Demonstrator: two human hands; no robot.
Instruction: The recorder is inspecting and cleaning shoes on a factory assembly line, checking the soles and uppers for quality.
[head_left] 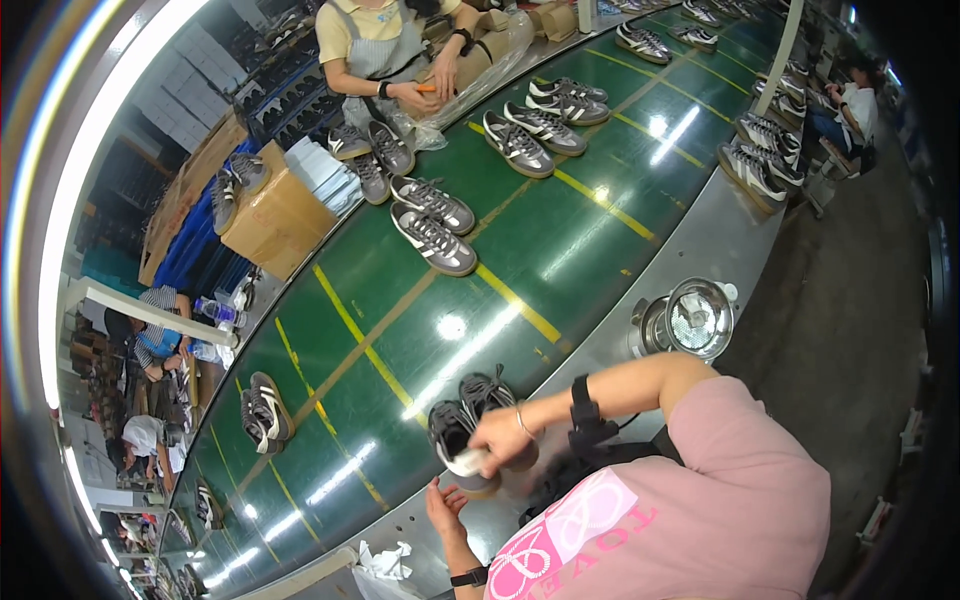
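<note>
Shoe [448, 432] on green belt [380, 250], near edge, toe my way. Right hand [493, 437], blurred, closed around white pad [467, 461] over shoe's front; left hand [445, 505] empty, fingers apart, just beside. I'd judge light strokes best, left steadying toe.

Dark shoes [484, 394], green belt [540, 235] with yellow lines [518, 301]

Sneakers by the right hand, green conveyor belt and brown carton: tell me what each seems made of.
Sneakers: perhaps leather or a synthetic; the dark uppers look fairly smooth, but which it is can't be settled.
Conveyor belt: probably rubber or plastic, smooth and glossy, since bright reflections streak across it.
Carton: apparently cardboard, mostly matte, judging by its plain brown flat sides.
</note>
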